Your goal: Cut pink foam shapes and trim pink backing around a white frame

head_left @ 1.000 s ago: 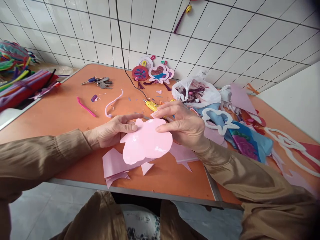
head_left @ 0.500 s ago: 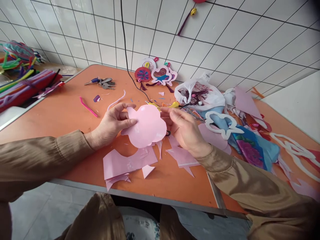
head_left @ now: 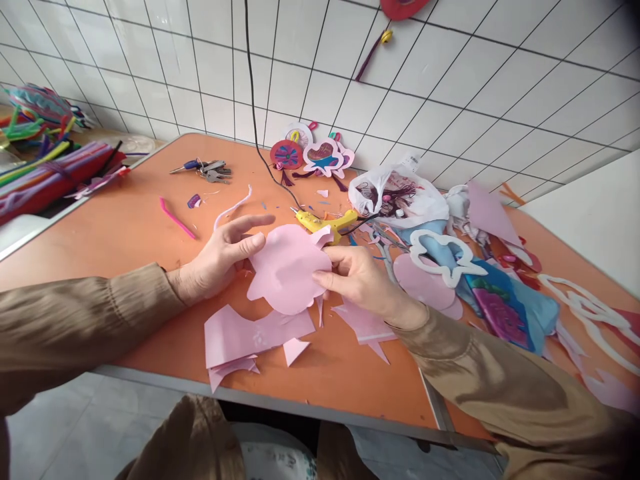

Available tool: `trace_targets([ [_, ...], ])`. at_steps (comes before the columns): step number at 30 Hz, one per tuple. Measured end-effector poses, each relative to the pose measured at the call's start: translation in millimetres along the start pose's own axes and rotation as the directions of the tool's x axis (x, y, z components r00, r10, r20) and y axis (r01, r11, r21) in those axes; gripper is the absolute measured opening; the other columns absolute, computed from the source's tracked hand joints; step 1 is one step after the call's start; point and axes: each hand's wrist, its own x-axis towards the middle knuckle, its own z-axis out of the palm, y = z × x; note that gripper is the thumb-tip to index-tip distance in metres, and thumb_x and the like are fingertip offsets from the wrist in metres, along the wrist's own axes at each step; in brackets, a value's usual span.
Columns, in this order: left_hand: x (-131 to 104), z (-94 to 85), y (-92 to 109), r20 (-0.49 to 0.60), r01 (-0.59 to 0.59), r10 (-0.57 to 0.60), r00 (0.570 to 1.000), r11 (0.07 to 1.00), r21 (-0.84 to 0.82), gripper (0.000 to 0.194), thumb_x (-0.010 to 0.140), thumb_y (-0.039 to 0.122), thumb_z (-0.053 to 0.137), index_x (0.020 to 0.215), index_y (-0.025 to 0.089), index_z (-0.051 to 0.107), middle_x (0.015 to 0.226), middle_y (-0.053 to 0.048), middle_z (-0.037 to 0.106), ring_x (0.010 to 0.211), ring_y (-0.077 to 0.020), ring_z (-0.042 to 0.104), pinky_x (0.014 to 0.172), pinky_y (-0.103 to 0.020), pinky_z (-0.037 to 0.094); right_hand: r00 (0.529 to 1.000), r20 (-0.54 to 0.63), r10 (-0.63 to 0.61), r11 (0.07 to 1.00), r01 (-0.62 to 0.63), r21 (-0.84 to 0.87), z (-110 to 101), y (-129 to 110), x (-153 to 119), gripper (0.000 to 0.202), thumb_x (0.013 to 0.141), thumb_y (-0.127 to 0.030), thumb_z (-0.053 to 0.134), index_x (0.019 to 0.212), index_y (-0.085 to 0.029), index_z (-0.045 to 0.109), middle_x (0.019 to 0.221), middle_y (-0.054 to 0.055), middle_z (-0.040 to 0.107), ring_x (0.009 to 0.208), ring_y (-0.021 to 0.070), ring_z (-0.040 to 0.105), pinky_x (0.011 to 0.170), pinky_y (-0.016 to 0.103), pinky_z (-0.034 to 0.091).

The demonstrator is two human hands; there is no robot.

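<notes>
A pink paper cutout [head_left: 287, 270] with a wavy outline and a few pointed tips is held over the middle of the table. My right hand [head_left: 357, 283] pinches its right edge between thumb and fingers. At the left edge, my left hand [head_left: 223, 257] has its thumb and index finger apart; the thumb tip is beside the cutout, and I cannot tell whether it touches. Pink paper offcuts [head_left: 250, 337] lie below on the orange table [head_left: 165, 320]. Just behind the cutout lies a yellow glue gun [head_left: 325, 223] with a dark cord.
Keys [head_left: 213, 170] and a pink pipe cleaner [head_left: 177, 219] lie to the left. Finished ornaments [head_left: 287, 155] lean near the tiled wall. On the right are a plastic bag [head_left: 420, 197], a white fish-shaped frame [head_left: 443, 250] and a blue pouch [head_left: 505, 300]. Bundled pipe cleaners [head_left: 55, 173] sit far left.
The cutout has turned and its pointed tips now lie elsewhere. My left hand has let go of its edge, while my right hand has closed on the right side. More of the glue gun shows.
</notes>
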Motion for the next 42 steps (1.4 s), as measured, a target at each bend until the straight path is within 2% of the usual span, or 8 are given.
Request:
trace_targets([
  [3, -1.5, -0.6, 0.1, 0.065, 0.039, -0.047, 0.997, 0.993, 0.114, 0.039, 0.068, 0.047, 0.090, 0.080, 0.012, 0.075, 0.069, -0.004, 0.070, 0.059, -0.0139, 0.063, 0.055, -0.024, 0.050, 0.999, -0.005, -0.037, 0.991, 0.036, -0.126, -1.6, -3.8, -1.4, 0.016, 0.076, -0.026, 0.064, 0.064, -0.018, 0.057, 0.056, -0.003, 0.056, 0.051, 0.0115, 0.054, 0.048, 0.025, 0.042],
  [5, -3.9, 0.9, 0.7, 0.091, 0.018, -0.038, 0.995, 0.978, 0.208, 0.035, 0.070, 0.043, 0.089, 0.069, 0.012, 0.074, 0.065, -0.005, 0.070, 0.058, -0.0134, 0.062, 0.056, -0.023, 0.050, 0.997, -0.050, -0.063, 0.984, 0.054, -0.170, -1.8, -5.8, -2.5, 0.016, 0.076, -0.027, 0.063, 0.065, -0.019, 0.056, 0.057, -0.003, 0.055, 0.053, 0.0118, 0.053, 0.048, 0.025, 0.041],
  [12, -8.8, 6.4, 4.1, 0.044, -0.035, 0.026, 0.999, 0.980, 0.198, 0.030, 0.072, 0.041, 0.088, 0.072, 0.013, 0.078, 0.068, -0.006, 0.075, 0.060, -0.0147, 0.066, 0.059, -0.023, 0.055, 0.986, -0.124, -0.108, 0.993, 0.102, -0.058, -2.3, -5.9, -1.5, 0.020, 0.079, -0.033, 0.066, 0.069, -0.018, 0.056, 0.059, -0.004, 0.052, 0.049, 0.0098, 0.048, 0.047, 0.025, 0.037],
  [20, -7.5, 4.7, 2.1, 0.292, 0.107, -0.160, 0.943, 0.976, 0.190, 0.024, 0.079, 0.037, 0.083, 0.072, 0.015, 0.081, 0.065, -0.006, 0.075, 0.055, -0.0137, 0.066, 0.053, -0.021, 0.056, 0.977, -0.154, -0.146, 0.979, 0.120, -0.164, 0.5, -8.6, -4.5, 0.024, 0.081, -0.033, 0.063, 0.064, -0.019, 0.054, 0.058, -0.003, 0.048, 0.053, 0.0095, 0.041, 0.049, 0.026, 0.031],
  [25, -8.0, 6.0, 1.2, 0.213, 0.105, -0.154, 0.965, 0.969, 0.223, 0.024, 0.079, 0.034, 0.083, 0.067, 0.014, 0.079, 0.064, -0.007, 0.076, 0.052, -0.0129, 0.065, 0.052, -0.020, 0.055, 0.977, -0.145, -0.156, 0.987, 0.148, -0.064, 0.2, -10.3, -5.3, 0.019, 0.080, -0.034, 0.069, 0.073, -0.018, 0.062, 0.064, -0.002, 0.055, 0.058, 0.0108, 0.048, 0.052, 0.026, 0.037],
  [30, -7.8, 7.1, 2.0, 0.199, 0.097, -0.148, 0.969, 0.964, 0.247, 0.022, 0.078, 0.034, 0.084, 0.069, 0.015, 0.080, 0.067, -0.007, 0.077, 0.054, -0.0145, 0.067, 0.053, -0.021, 0.057, 0.952, -0.234, -0.197, 0.980, 0.189, -0.054, -1.0, -11.5, -5.6, 0.015, 0.082, -0.034, 0.071, 0.080, -0.020, 0.067, 0.071, 0.000, 0.065, 0.061, 0.0125, 0.055, 0.054, 0.027, 0.043],
  [35, -6.8, 6.0, 0.9, 0.204, 0.082, -0.138, 0.969, 0.962, 0.260, 0.020, 0.078, 0.034, 0.084, 0.070, 0.015, 0.080, 0.068, -0.006, 0.078, 0.055, -0.0143, 0.068, 0.055, -0.021, 0.059, 0.913, -0.305, -0.270, 0.962, 0.245, -0.120, -2.8, -13.6, -5.2, 0.019, 0.085, -0.031, 0.068, 0.069, -0.021, 0.065, 0.062, -0.002, 0.058, 0.055, 0.0115, 0.051, 0.051, 0.027, 0.042],
  [42, -3.7, 3.4, -3.5, 0.185, 0.088, -0.123, 0.975, 0.978, 0.189, 0.021, 0.076, 0.035, 0.086, 0.069, 0.016, 0.080, 0.067, -0.006, 0.077, 0.053, -0.0143, 0.067, 0.051, -0.021, 0.058, 0.909, -0.354, -0.221, 0.975, 0.210, -0.069, -5.5, -9.4, -4.2, 0.027, 0.089, -0.040, 0.067, 0.071, -0.021, 0.066, 0.058, -0.002, 0.060, 0.050, 0.0114, 0.054, 0.048, 0.027, 0.046],
])
